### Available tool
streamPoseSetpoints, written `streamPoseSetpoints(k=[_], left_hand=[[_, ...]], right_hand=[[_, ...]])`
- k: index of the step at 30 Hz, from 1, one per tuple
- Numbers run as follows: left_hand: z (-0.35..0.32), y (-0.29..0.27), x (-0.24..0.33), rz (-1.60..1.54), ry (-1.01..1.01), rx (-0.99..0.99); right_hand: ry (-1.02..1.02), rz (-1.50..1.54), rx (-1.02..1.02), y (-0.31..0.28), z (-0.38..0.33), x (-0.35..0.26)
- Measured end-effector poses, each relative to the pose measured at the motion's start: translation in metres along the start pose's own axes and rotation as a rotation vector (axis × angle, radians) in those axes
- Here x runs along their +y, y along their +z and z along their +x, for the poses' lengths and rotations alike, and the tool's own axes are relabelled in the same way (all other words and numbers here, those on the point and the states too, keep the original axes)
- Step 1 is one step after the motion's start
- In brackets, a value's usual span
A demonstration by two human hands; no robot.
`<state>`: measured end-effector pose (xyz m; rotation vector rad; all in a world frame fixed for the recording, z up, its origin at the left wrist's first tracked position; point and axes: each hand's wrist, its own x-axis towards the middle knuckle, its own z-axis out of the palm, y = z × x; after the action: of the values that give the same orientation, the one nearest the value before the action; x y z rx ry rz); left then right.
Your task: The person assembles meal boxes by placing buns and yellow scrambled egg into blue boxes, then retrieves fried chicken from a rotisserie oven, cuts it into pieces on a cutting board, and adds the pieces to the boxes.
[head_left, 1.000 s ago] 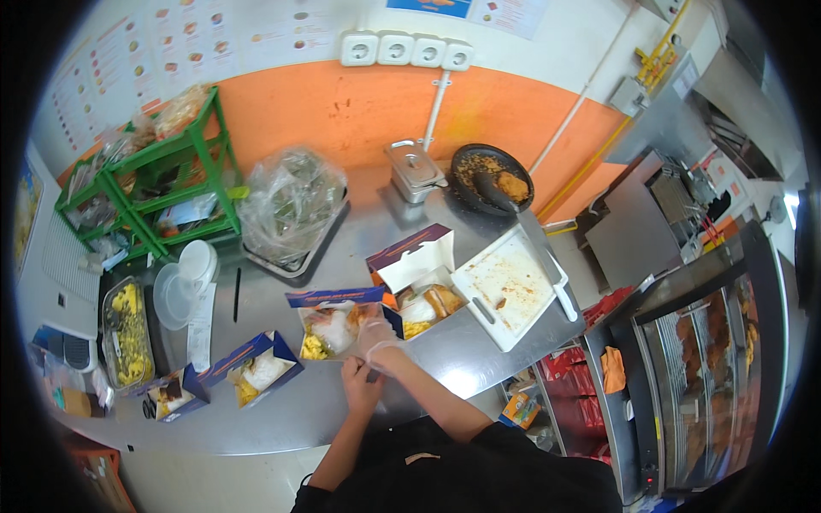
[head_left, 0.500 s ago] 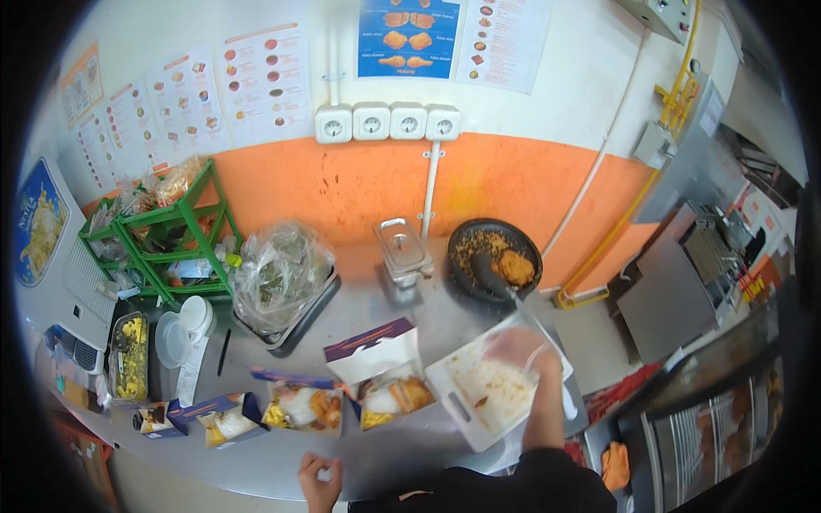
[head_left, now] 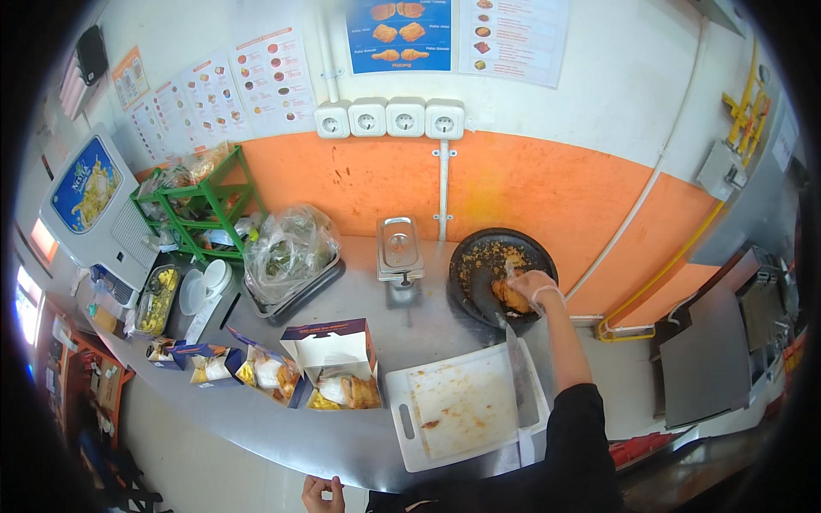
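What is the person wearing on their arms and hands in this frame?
The right arm has a black sleeve pushed up above the elbow, leaving the forearm bare. The right hand wears a thin, clear disposable glove. The left hand appears bare; its sleeve is out of view.

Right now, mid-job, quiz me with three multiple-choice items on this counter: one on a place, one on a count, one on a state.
1. Where is the right hand?
A. On the white cutting board
B. In the dark round pan, on a fried piece
C. On the green rack

2. How many wall sockets sit in the row above the orange band?
A. Two
B. Four
C. Six

3. What state is the nearest food box in?
A. Open, food inside
B. Shut
C. Open, empty

Answers: 1 B, the hand rests on the fried piece inside the pan, past the cutting board. 2 B, four sockets show side by side. 3 A, the food box has its lid up, with fried food visible.
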<state>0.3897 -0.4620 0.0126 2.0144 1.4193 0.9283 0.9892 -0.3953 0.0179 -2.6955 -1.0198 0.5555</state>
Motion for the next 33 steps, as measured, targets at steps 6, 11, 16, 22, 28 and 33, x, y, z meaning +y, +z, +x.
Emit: streamPoseSetpoints(k=[6,11,16,22,28,33], left_hand=[[-0.017,0.019,0.022,0.002,-0.036,0.009],[-0.019,0.024,0.035,0.008,-0.046,-0.012],[-0.023,0.032,0.023,0.016,-0.055,0.023],[-0.020,0.040,0.027,0.021,-0.067,-0.011],[-0.016,0.043,0.031,0.013,-0.076,-0.056],[-0.023,0.037,0.022,0.001,-0.107,-0.037]], right_hand=[[-0.191,0.039,0.234,0.021,-0.007,0.023],[-0.137,0.264,0.163,0.034,0.009,0.045],[-0.220,0.770,0.060,0.021,0.013,0.073],[-0.429,0.512,-0.486,-0.003,-0.100,0.018],[-0.665,0.112,-0.880,0.109,-0.163,-0.016],[-1.045,-0.020,-0.488,0.156,-0.158,0.001]])
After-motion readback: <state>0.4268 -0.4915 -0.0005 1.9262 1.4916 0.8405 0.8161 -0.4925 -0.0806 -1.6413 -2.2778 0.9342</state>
